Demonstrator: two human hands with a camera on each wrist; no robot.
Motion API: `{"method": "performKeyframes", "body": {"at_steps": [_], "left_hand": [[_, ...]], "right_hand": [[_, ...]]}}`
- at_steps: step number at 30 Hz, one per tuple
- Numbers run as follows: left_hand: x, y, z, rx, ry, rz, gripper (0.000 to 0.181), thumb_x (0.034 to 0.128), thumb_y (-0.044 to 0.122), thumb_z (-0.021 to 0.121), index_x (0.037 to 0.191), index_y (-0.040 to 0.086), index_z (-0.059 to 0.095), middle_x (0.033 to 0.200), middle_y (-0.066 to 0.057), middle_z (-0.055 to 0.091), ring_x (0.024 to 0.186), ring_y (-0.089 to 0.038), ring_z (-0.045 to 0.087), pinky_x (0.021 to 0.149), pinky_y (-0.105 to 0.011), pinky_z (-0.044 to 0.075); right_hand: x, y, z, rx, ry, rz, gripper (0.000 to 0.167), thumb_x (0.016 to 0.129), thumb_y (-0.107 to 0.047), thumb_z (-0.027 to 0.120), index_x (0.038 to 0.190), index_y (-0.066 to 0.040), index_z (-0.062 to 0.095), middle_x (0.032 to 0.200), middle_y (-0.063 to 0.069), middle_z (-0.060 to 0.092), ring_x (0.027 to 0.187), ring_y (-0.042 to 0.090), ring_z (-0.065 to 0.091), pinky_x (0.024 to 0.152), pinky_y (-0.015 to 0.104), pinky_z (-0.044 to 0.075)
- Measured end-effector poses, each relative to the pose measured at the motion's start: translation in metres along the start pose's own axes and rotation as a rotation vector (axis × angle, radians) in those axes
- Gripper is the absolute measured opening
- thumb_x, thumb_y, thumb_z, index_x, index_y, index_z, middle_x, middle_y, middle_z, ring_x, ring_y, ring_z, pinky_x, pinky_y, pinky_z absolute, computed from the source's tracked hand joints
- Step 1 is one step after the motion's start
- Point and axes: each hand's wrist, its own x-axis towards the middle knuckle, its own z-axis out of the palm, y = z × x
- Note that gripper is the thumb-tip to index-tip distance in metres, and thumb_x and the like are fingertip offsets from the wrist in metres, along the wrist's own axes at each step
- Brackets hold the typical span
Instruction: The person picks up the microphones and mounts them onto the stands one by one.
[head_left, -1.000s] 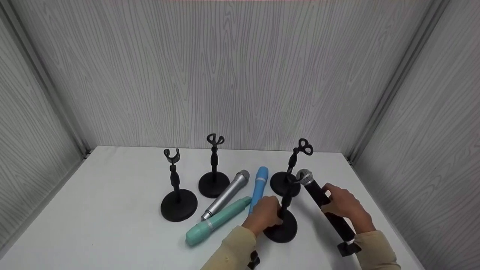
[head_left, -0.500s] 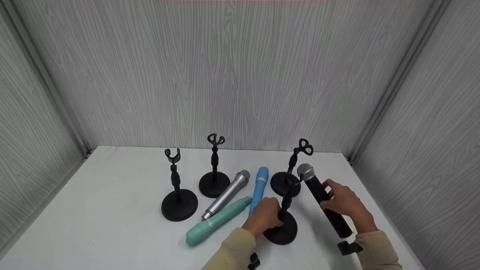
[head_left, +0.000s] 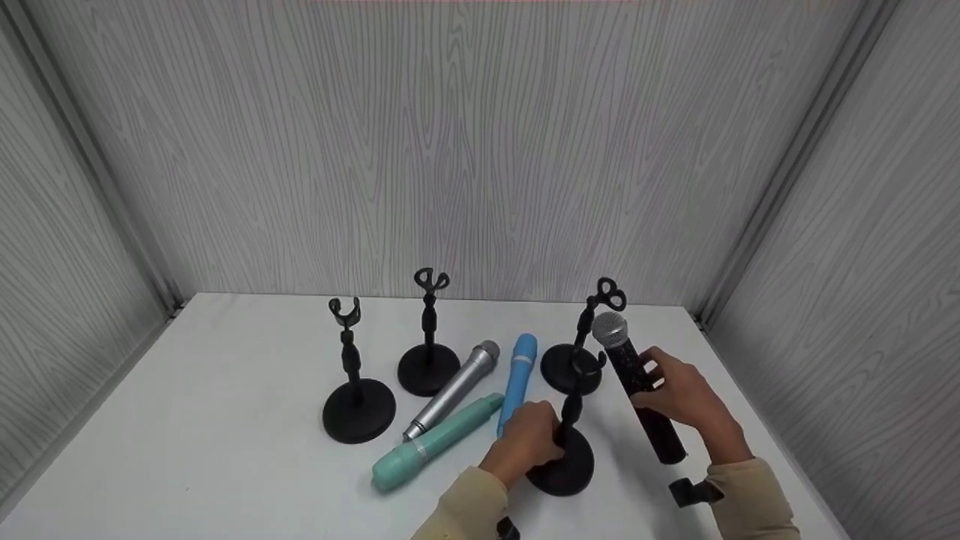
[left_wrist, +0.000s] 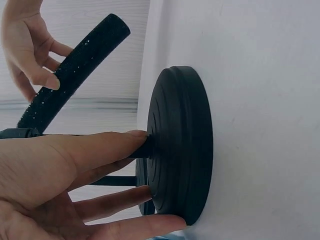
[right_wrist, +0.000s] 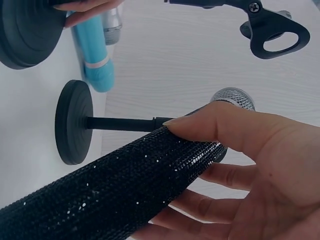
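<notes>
Holding is recorded at both hands. The right hand (head_left: pixel 679 394) grips the black mic (head_left: pixel 628 367) by its body, thumb opposed to fingers. The mic is raised off the table (head_left: pixel 225 420), tilted with its head uppermost, just beside the near stand (head_left: pixel 574 461). Finish: straight dark body flecked with bright sparkles; rounded silver mesh head. The left hand (head_left: pixel 529 439) holds the near stand low on its stem, fingers reaching the base. This stand is black, with a round, stepped base, slim stem and open clip on top.

The table is white and plain. On it lie a silver mic (head_left: pixel 454 390), a teal mic (head_left: pixel 439 442) and a blue mic (head_left: pixel 517 382); the left stand (head_left: pixel 358 411), middle stand (head_left: pixel 428 370) and right stand (head_left: pixel 562 367) stand upright, all black. Grey wood-grain walls (head_left: pixel 480 150) enclose the back and both sides, with darker strips (head_left: pixel 801 142) at the corners.
</notes>
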Motion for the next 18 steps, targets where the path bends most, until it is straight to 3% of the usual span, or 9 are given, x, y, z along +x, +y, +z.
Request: {"method": "performKeyframes", "body": {"at_steps": [8,18], "left_hand": [[-0.004,-0.002,0.002,-0.014,0.033,0.014,0.014,0.0752,0.003,0.087,0.084,0.002,0.078,0.073,-0.006,0.072,0.068,-0.015,0.063,0.061,-0.03,0.055],[-0.007,-0.003,0.005,-0.012,0.059,0.009,0.017,0.075,0.005,0.088,0.086,0.003,0.075,0.076,-0.006,0.071,0.069,-0.014,0.062,0.062,-0.03,0.055]], "right_hand": [[0.001,-0.01,-0.005,0.077,0.029,-0.075,0.055,0.084,-0.014,0.081,0.131,0.001,0.055,0.104,0.021,0.073,0.086,0.026,0.074,0.074,0.042,0.06],[0.003,-0.021,-0.009,0.046,0.091,-0.116,0.062,0.087,-0.022,0.082,0.138,0.003,0.057,0.109,0.022,0.074,0.093,0.03,0.075,0.077,0.042,0.06]]}}
